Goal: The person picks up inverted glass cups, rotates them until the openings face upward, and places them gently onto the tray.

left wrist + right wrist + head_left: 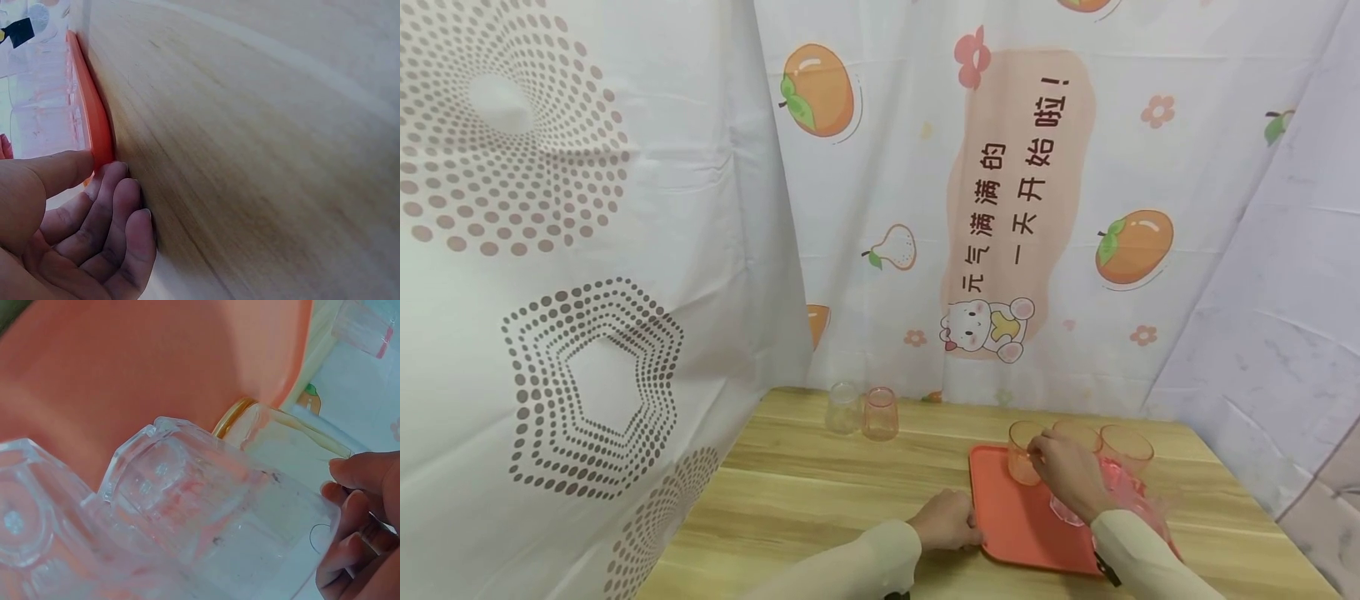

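An orange-red tray [1018,533] lies on the wooden table, with see-through cups at its back and right. My left hand [947,521] pinches the tray's near left corner; in the left wrist view the thumb is on the rim and the curled fingers are below it. Toward the tray's far left corner stands a clear orange cup [1022,468], its rim pinched by my right hand [1067,473]. Beside that cup in the right wrist view is a clear faceted cup [206,487], with another clear cup [31,506] next to it. My right forearm partly hides the pink-tinted glassware [1131,492].
Two tumblers, one colourless [843,410] and one pink [881,415], stand at the table's back left. More orange-rimmed cups [1127,446] are at the tray's back right. A printed curtain [880,183] hangs behind the table.
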`<state>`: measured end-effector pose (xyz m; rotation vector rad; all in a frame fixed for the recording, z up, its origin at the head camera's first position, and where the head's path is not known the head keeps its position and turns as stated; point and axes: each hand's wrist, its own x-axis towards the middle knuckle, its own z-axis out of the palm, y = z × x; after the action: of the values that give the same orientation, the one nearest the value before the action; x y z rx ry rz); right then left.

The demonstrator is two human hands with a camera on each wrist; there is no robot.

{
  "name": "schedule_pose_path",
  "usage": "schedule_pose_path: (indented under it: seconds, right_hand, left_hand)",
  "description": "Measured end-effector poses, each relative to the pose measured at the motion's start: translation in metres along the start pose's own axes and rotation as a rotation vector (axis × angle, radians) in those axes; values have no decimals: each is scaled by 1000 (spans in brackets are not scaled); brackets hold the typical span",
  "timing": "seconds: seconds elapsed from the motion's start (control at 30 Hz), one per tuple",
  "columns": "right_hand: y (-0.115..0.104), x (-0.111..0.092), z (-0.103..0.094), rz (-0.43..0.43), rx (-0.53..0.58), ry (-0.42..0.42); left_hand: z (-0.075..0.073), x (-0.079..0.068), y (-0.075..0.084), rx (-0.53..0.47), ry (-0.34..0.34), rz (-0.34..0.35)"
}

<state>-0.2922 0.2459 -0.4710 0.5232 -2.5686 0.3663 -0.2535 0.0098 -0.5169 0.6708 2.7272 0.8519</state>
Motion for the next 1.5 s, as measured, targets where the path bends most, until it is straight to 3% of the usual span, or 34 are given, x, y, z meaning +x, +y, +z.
schedule_pose_path:
  seconds: [0.73, 1.03, 1.17, 1.5]
  right_hand:
    - [1, 3, 1, -6, -17, 27]
    - [-10, -8, -2, -49, 25, 97]
    - [-19, -15, -4, -52, 34, 67]
    - [-41, -37, -2, -51, 62, -2]
  left_hand:
    - [5, 3, -4, 37, 20, 6]
    - [5, 3, -7, 9, 9, 18]
    - [3, 3, -8, -23, -12, 21]
    - [2, 6, -10, 7, -31, 40]
